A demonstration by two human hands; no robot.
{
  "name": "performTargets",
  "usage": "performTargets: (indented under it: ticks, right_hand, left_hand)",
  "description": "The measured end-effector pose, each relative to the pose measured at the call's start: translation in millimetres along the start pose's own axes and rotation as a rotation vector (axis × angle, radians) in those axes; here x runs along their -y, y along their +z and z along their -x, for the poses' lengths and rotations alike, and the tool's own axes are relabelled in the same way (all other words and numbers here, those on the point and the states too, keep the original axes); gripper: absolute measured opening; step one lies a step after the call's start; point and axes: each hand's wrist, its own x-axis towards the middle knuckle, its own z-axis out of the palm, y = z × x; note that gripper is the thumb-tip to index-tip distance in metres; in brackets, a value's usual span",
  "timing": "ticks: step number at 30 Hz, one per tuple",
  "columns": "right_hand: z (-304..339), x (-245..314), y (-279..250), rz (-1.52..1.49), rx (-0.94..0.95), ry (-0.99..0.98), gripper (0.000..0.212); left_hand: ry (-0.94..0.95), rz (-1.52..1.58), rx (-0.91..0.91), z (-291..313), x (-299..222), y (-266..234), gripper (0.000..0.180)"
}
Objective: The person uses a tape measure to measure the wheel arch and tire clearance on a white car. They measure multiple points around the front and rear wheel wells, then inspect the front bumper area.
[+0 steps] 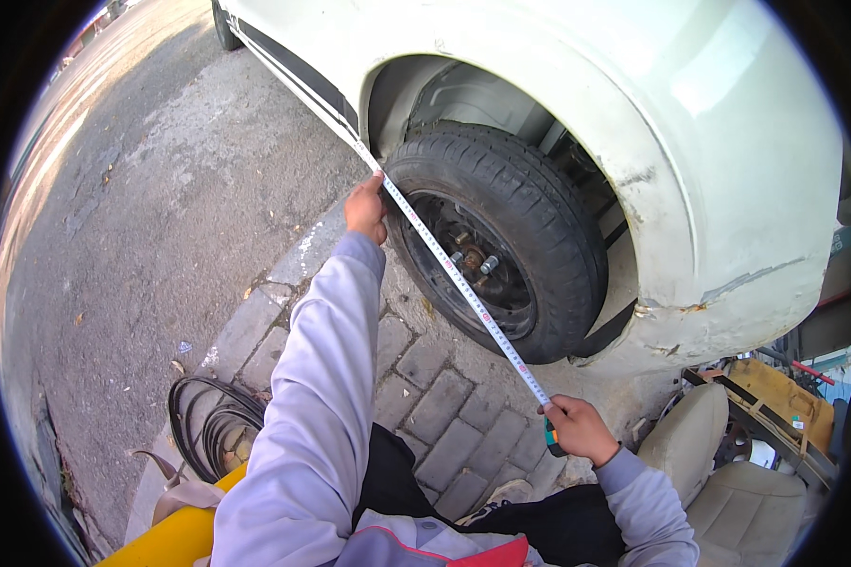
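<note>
The left arm extends almost straight from the near edge toward the far side, sleeved in pale grey. The left hand is curled into a grip, its thumb pointing far. Nearer and to the right, the right hand is closed too, the right forearm angling in from the near right.

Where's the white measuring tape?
At the head view's centre, the white measuring tape runs between left hand and right hand, in front of the black rubber tire.
</note>
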Motion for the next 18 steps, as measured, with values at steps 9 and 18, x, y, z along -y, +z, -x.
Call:
performTargets:
  ticks: [9, 18]
  right_hand:
    - [-2.5, 0.7, -1.1, -0.026, 0.0, 0.015, 0.029]
    - [-4.1, 1.9, -2.8, -0.044, 0.035, 0.06, 0.028]
  left_hand:
    - [-0.015, 0.076, -0.028, 0.3, -1.5, 7.4, 0.016]
    - [0.027, 0.135, -0.03, 10.9, -12.6, 14.4, 0.015]
